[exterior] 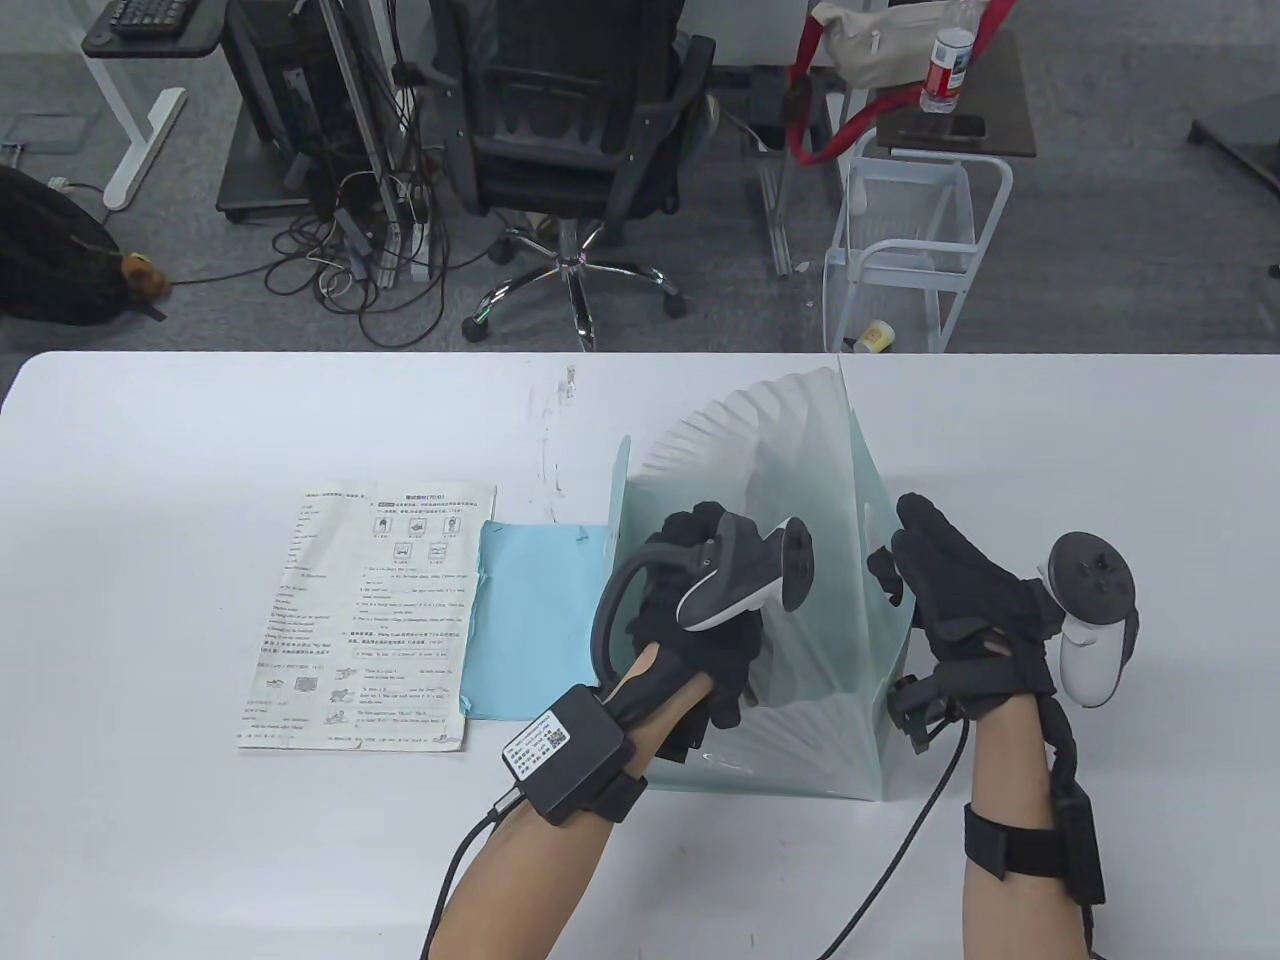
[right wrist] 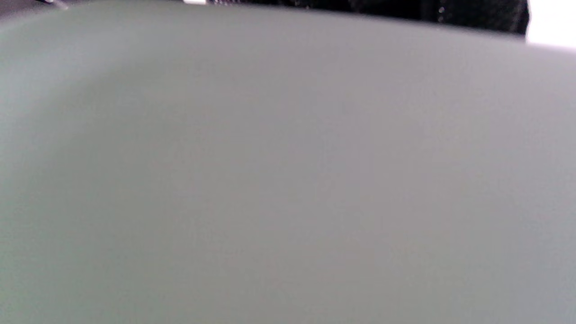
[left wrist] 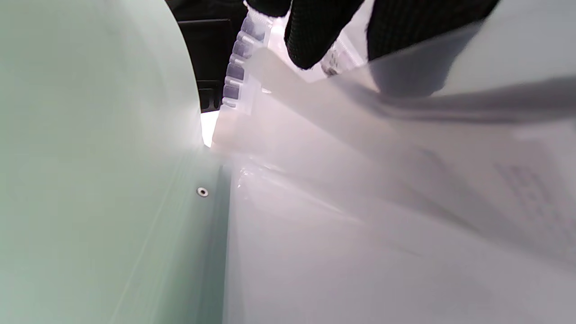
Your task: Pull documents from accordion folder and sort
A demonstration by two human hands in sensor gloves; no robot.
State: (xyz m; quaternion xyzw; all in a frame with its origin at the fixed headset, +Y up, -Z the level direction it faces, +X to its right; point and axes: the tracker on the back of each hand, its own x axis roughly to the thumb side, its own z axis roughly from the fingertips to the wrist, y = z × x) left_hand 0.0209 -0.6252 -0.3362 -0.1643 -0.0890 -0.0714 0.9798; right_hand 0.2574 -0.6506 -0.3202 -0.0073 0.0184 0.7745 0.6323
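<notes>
A translucent green accordion folder stands fanned open on the white table. My left hand reaches down into its pockets. In the left wrist view its fingertips straddle a clear divider, next to the green cover and a faintly printed sheet. Whether they grip a sheet is unclear. My right hand holds the folder's right cover, thumb inside and fingers outside. That cover fills the right wrist view. A printed worksheet and a blue sheet lie flat to the folder's left.
Beyond the table's far edge stand a black office chair, a white wire cart and cables on the floor. Cables run from both my wrists over the table's near edge.
</notes>
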